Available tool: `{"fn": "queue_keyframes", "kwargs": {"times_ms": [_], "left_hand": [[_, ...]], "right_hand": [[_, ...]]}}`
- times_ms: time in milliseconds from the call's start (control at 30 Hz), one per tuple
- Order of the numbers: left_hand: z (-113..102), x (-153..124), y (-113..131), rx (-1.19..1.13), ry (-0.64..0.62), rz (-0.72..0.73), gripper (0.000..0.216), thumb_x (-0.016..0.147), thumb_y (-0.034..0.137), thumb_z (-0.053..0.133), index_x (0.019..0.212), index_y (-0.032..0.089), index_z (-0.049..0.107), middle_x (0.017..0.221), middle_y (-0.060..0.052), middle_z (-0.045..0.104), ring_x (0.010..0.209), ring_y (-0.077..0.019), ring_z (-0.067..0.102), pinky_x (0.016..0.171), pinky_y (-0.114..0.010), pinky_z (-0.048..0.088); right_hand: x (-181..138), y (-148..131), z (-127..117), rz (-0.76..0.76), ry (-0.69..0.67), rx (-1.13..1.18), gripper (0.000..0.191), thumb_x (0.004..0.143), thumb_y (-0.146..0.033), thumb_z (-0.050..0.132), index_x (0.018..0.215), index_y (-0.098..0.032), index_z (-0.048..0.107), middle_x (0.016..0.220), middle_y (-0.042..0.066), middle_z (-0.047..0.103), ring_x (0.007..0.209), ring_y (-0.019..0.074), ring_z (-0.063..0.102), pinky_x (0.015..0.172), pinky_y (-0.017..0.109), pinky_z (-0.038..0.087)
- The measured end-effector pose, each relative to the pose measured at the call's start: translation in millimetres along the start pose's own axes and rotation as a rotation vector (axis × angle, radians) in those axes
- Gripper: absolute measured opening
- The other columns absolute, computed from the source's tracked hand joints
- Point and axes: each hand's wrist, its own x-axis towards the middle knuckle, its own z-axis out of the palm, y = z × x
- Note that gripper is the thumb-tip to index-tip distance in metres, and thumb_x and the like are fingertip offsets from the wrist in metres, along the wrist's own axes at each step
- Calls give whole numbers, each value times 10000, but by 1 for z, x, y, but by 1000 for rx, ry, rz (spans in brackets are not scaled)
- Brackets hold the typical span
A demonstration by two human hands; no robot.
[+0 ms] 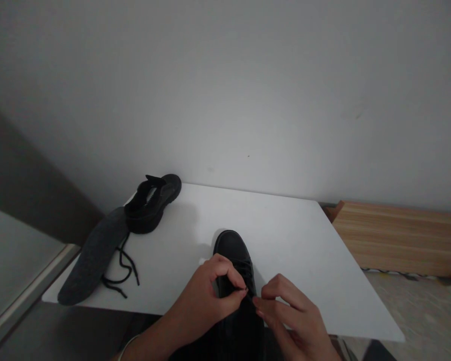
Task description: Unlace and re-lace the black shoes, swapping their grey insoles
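Note:
A black shoe (233, 249) stands near the front edge of a white table (296, 240), toe pointing away from me. My left hand (206, 296) rests over its lacing, thumb and forefinger pinched on the black shoelace. My right hand (293, 313) is just right of the shoe, fingers curled and pinched together at the same lace. The rear of the shoe is hidden by my hands.
A second black shoe (154, 200) lies at the table's far left corner, with a loose black lace (122, 273) trailing from it. A dark grey insole (92, 258) lies along the left edge. A wooden board (402, 235) sits beyond the table's right side. A white wall rises behind.

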Motion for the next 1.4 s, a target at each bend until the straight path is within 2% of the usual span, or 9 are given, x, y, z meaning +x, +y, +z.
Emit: {"fn": "queue_keyframes", "kwargs": {"times_ms": [133, 267, 367, 500, 667, 867, 1067, 1233, 1400], "left_hand": [[2, -1, -3, 54, 24, 110, 211, 697, -2, 621, 709, 207, 592, 783, 6, 692, 841, -188, 624, 846, -349, 448], [4, -3, 0, 290, 33, 378, 283, 696, -60, 577, 767, 214, 591, 808, 31, 713, 895, -193, 591, 845, -352, 418], [3, -5, 1, 501, 34, 561, 280, 750, -62, 598, 823, 208, 595, 861, 38, 728, 920, -194, 572, 885, -369, 382], [3, -4, 2, 710, 81, 689, 209, 864, -26, 569, 839, 180, 592, 849, 14, 714, 905, -194, 553, 927, -384, 350], [8, -3, -4, 845, 129, 736, 238, 982, 61, 461, 812, 164, 592, 781, -14, 658, 838, -194, 529, 892, -380, 386], [11, -7, -16, 811, 180, 790, 196, 996, 71, 469, 918, 165, 621, 860, -40, 699, 871, -201, 553, 868, -383, 445], [9, -10, -20, 736, 248, 797, 181, 965, 30, 514, 1062, 160, 594, 869, -42, 721, 829, -184, 574, 819, -359, 482], [10, -12, -22, 630, 310, 705, 208, 915, 7, 564, 993, 197, 599, 743, -9, 669, 756, -175, 567, 755, -333, 492], [8, -15, -19, 456, 399, 653, 213, 855, -8, 597, 910, 197, 595, 685, 7, 611, 714, -156, 557, 665, -255, 494]], "right_hand": [[1, -1, -5, 53, -67, 9, 259, 934, -57, 476, 1069, -212, 633, 970, 77, 634, 903, 189, 615, 740, 290, 536], [6, -2, -1, 168, -29, 100, 315, 968, -115, 453, 1230, -257, 553, 1124, 77, 631, 1063, 198, 608, 903, 311, 531], [10, 1, 11, 241, 9, 147, 240, 1002, -137, 405, 1148, -248, 560, 1062, 60, 642, 999, 181, 616, 858, 297, 525], [16, 5, 26, 270, 71, 150, 184, 1003, -159, 433, 1001, -223, 606, 928, 38, 649, 866, 162, 617, 756, 272, 504], [21, 9, 29, 403, 132, 226, 167, 972, -209, 524, 944, -209, 689, 855, 23, 696, 803, 153, 642, 739, 254, 514], [23, 16, 21, 547, 37, 386, 187, 946, -292, 579, 924, -187, 732, 863, 40, 744, 838, 174, 681, 765, 281, 534], [26, 14, 20, 454, 59, 322, 147, 932, -208, 559, 848, -193, 679, 793, 16, 642, 748, 146, 592, 680, 262, 484], [25, 11, 24, 396, 86, 264, 146, 862, -94, 533, 788, -199, 604, 765, -2, 584, 704, 133, 539, 634, 244, 449], [20, 16, 28, 367, 131, 107, 177, 794, -43, 508, 785, -203, 582, 753, -8, 575, 683, 133, 532, 618, 237, 431]]}}
